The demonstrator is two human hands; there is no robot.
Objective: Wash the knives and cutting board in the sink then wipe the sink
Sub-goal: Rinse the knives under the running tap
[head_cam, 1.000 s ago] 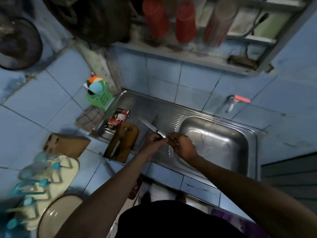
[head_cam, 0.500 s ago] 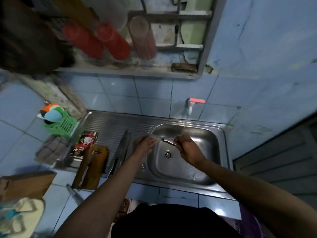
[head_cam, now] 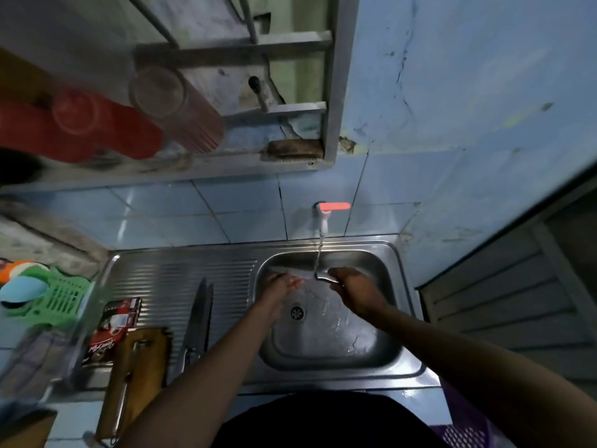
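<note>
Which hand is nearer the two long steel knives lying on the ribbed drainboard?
Left. The left hand is in the basin just right of the steel knives; the right hand is farther right, under the tap.

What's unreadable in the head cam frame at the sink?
- Knife blade, head view: motion blur and running water; edge and cleanliness unclear.
- Left hand contact with blade: blurred, cannot tell.
- Right hand grip covers the handle.
- Cutting board: near end runs under the left forearm; utensil on top unidentifiable.

A steel knife (head_cam: pixel 302 274) lies level over the sink (head_cam: pixel 326 328) basin under running water. Two more knives (head_cam: pixel 198 318) rest on the drainboard; the wooden cutting board (head_cam: pixel 142 367) lies at its left.
</note>
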